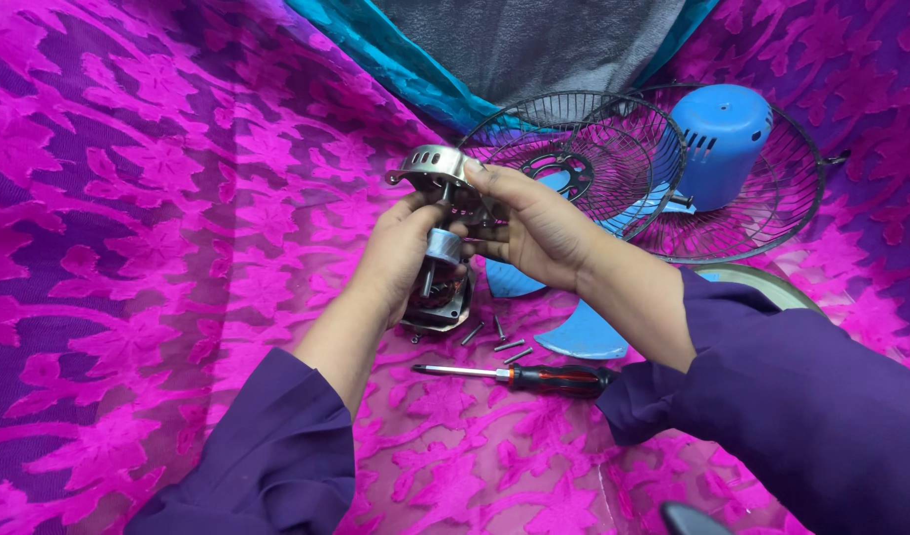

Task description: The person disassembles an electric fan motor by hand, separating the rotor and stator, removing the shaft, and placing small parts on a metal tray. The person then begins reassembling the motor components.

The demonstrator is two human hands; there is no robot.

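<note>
Left hand point(407, 256): closed around grey metal fan motor point(437, 292). Right hand point(534, 226): fingers clamped on perforated silver metal motor cover point(437, 170). Below: red-and-black-handled screwdriver point(534, 375), loose screws point(499, 337).

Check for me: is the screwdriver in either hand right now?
No, the screwdriver lies on the pink cloth while both hands hold the fan motor.

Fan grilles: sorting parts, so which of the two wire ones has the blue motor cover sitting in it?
The right-hand grille, lying flatter; the blue motor cover rests in it. The other grille leans against it, empty.
</note>
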